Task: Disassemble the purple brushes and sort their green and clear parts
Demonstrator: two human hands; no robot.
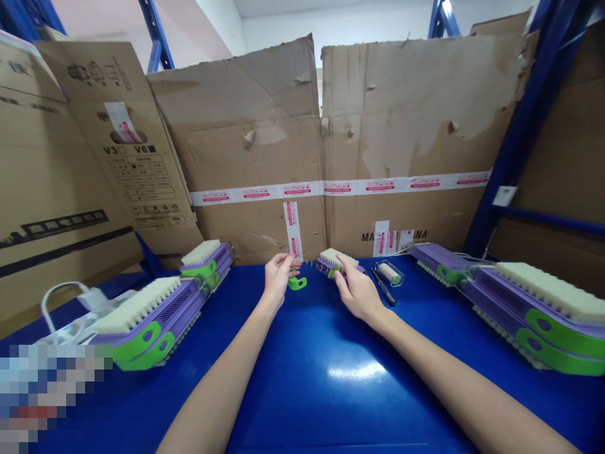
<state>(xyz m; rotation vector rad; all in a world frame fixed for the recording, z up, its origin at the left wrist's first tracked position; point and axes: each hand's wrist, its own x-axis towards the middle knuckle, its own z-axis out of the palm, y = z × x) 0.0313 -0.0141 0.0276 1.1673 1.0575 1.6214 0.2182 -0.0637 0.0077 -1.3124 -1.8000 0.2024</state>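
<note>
My left hand [278,272] reaches to the back of the blue table [321,372], fingers pinched on a small part I cannot make out, just above a green plastic clip [297,283] lying on the table. My right hand [357,289] grips a small purple brush block with white bristles [336,260], holding it against the table. The two hands are a short gap apart.
Stacks of purple-and-green brush units lie at the left [155,309] and right [520,296]. A clear box with a white roller [390,273] and a dark tool [384,287] sit right of my right hand. Cardboard sheets [321,145] wall the back. White cables [66,315] lie far left.
</note>
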